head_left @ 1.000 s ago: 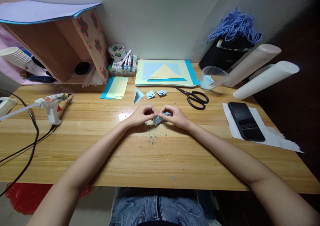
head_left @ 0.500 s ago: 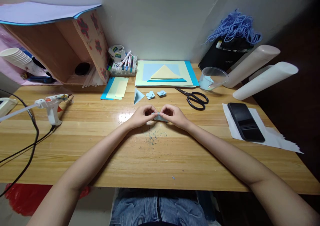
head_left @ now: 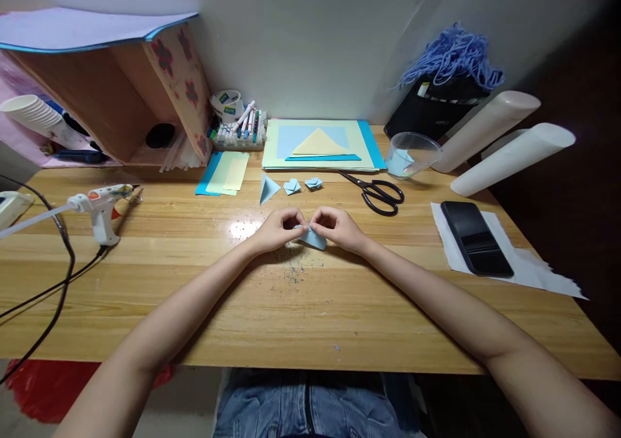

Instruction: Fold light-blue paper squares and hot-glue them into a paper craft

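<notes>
My left hand point(head_left: 279, 229) and my right hand point(head_left: 338, 226) meet at the middle of the wooden desk point(head_left: 291, 295), both pinched on a small folded light-blue paper piece point(head_left: 310, 236) that rests just above the desk top. Beyond my hands lie three more small folded blue paper shapes: a triangle point(head_left: 267, 187), a heart-like piece point(head_left: 292, 185) and another folded bit point(head_left: 314, 182).
Black scissors point(head_left: 379, 193) lie to the right, near a clear cup point(head_left: 410, 153). A stack of coloured paper point(head_left: 320, 143) and markers point(head_left: 241, 127) sit at the back. A glue gun point(head_left: 99, 205) with cable is at left, a phone point(head_left: 475, 237) on white paper at right, with two white rolls point(head_left: 509, 156).
The paper piece has been turned between my fingers and sits lower now; both hands stay in the same spot, still pinched together.
</notes>
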The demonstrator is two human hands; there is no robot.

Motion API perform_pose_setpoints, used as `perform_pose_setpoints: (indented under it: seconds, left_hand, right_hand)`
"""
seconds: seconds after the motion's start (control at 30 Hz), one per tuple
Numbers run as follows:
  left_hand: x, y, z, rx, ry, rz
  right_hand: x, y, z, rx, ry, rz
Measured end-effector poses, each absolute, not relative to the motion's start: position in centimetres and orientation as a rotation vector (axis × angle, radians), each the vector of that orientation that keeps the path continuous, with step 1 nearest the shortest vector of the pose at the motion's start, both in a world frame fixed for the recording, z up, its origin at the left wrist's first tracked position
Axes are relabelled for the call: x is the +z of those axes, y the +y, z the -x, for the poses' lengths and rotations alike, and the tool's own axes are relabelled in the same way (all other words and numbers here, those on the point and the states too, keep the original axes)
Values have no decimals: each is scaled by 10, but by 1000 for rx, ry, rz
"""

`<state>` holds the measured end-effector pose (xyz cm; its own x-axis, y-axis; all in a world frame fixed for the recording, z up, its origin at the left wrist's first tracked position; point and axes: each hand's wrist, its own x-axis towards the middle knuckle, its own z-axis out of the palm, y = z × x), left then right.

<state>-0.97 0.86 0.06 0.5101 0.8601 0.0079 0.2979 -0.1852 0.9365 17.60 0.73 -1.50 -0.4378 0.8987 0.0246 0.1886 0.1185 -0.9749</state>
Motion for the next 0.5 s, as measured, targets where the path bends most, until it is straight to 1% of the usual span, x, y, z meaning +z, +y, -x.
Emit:
perform_pose_setpoints:
  seconds: [0.3, 0.5]
  left_hand:
    - [-6, 11, 11, 668, 965, -1679]
    - [-6, 10, 12, 682, 983, -1762]
  right_hand:
    - [-20, 9, -176, 1359, -1668, 1080]
    - [-17, 8, -175, 1379, -1621, 1077]
